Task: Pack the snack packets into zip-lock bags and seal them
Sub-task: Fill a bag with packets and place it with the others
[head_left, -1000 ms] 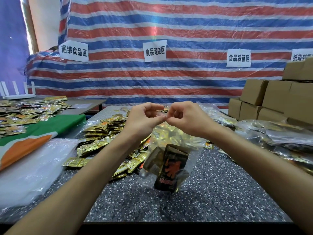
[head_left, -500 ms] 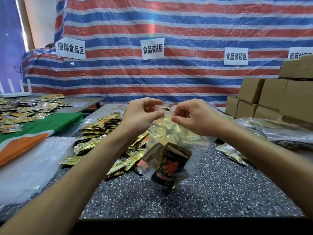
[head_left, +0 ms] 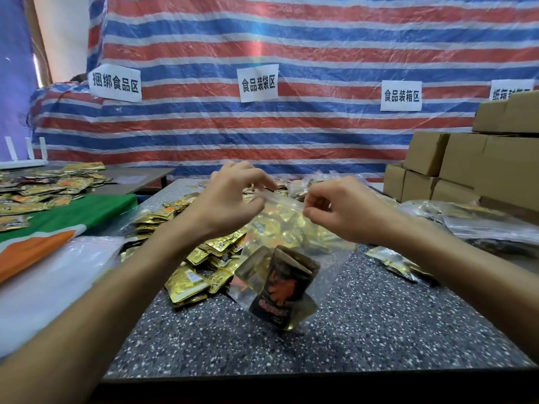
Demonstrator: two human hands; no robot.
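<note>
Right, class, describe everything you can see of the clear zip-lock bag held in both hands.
The zip-lock bag is clear thin plastic, hanging tilted over the speckled table. The left hand and right hand pinch its zip strip near either end. Dark snack packets with orange print slump in its bottom corner.

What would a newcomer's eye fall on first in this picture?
First the clear bag, held up over the table at the centre, its top edge pinched by the left hand and the right hand, with dark packets in its bottom. Next the heap of gold packets on the table just left of it. Behind everything hangs a red, white and blue striped tarp with paper signs.
</note>
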